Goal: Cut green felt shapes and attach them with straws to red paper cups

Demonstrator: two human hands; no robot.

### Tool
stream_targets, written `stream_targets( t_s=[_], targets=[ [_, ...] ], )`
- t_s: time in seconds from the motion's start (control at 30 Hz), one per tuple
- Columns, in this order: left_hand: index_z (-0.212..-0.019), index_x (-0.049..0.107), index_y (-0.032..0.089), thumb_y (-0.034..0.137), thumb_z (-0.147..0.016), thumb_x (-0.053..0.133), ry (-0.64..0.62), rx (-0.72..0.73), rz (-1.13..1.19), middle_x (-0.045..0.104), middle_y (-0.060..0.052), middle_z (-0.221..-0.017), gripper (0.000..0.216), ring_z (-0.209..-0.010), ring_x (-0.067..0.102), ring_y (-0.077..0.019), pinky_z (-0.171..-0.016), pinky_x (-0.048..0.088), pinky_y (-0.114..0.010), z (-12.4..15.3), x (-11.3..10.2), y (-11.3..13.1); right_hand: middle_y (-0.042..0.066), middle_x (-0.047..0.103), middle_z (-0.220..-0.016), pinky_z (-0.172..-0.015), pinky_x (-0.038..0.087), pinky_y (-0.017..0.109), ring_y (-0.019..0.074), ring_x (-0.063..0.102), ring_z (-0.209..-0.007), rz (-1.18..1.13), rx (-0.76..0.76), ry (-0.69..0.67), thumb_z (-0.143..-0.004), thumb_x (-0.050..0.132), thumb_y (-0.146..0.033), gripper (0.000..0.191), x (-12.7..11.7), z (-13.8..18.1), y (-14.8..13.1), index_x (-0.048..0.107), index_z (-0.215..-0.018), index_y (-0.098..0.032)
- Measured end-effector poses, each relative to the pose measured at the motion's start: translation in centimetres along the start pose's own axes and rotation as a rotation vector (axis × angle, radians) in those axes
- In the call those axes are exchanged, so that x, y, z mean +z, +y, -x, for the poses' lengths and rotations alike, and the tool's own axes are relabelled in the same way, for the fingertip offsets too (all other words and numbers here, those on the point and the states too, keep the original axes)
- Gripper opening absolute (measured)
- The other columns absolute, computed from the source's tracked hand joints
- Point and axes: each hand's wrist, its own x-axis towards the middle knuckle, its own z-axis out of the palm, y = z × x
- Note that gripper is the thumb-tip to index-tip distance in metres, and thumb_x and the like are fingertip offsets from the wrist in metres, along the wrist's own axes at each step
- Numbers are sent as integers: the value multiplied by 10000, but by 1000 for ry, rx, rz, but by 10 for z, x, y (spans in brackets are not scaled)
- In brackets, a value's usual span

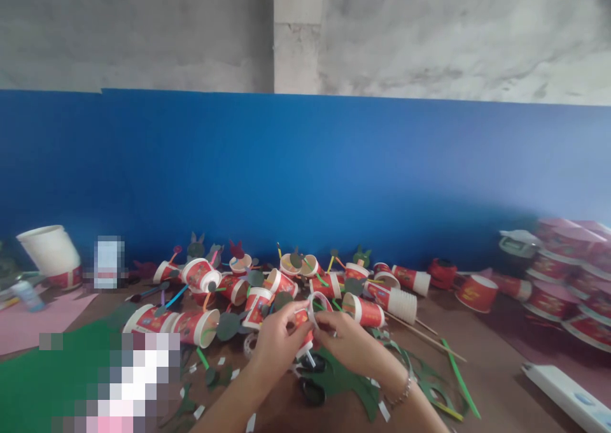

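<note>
Over the middle of the table, a red paper cup sits between my two hands. My left hand is closed around its left side. At its upper right side, my right hand has its fingers pinched by a pale ring-shaped edge; I cannot tell whether this is the cup's rim or a separate ring. A thin whitish stick pokes out below the cup. Black-handled scissors lie just underneath, partly on green paper scraps. A white tape roll rests left of my left hand.
Several red paper cups with coloured straws and paper discs lie behind my hands. Stacked cups stand at right, near a white box. Wooden sticks and a green strip lie right. Green paper covers the left.
</note>
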Motion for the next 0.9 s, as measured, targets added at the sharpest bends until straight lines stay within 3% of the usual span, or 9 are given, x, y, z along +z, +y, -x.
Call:
stream_targets(
  t_s=[0.33, 0.4, 0.5, 0.6, 0.73, 0.9],
  targets=[
    [-756, 547, 181, 317, -734, 579, 61, -23, 120, 372, 90, -479, 142, -457, 375, -99, -472, 291, -197, -3, 3, -3, -30, 521, -591, -511, 318, 231, 113, 442, -551, -56, -9, 28, -790, 382, -130, 201, 7, -1, 1, 487, -630, -191],
    [-762, 530, 180, 301, -728, 586, 69, -17, 154, 378, 92, -481, 138, -458, 377, -98, -470, 293, -195, -3, 3, -3, -34, 486, -574, -506, 300, 239, 111, 406, -539, -40, -10, 77, -848, 382, -205, 249, 7, -1, 1, 478, -618, -190],
    [-928, 554, 163, 298, -740, 580, 79, -6, 166, 439, 81, -509, 232, -479, 416, -108, -489, 323, -201, -4, 2, -5, -44, 427, -540, -494, 268, 244, 107, 361, -522, -19, -4, 107, -886, 375, -283, 321, 7, -1, -1, 454, -590, -187],
    [-1024, 611, 151, 317, -763, 559, 60, 16, 44, 509, 46, -538, 313, -513, 466, -128, -514, 342, -218, -3, 1, -6, -42, 420, -518, -499, 276, 242, 111, 382, -515, 25, -10, 121, -896, 360, -283, 348, 6, -1, -4, 441, -571, -188],
    [-981, 684, 188, 341, -802, 514, 71, 60, -173, 573, 7, -548, 290, -518, 504, -147, -508, 327, -230, 1, 2, -5, -25, 494, -533, -511, 289, 234, 115, 443, -514, 140, -32, 156, -895, 360, -254, 338, 7, -1, -3, 482, -588, -183],
    [-842, 689, 211, 300, -812, 502, 112, 88, -284, 574, 14, -517, 210, -486, 506, -136, -485, 299, -219, 6, 4, -2, 3, 563, -565, -508, 262, 232, 122, 473, -536, 278, -71, 205, -857, 388, -180, 274, 10, -2, 0, 561, -645, -173]
  ],
)
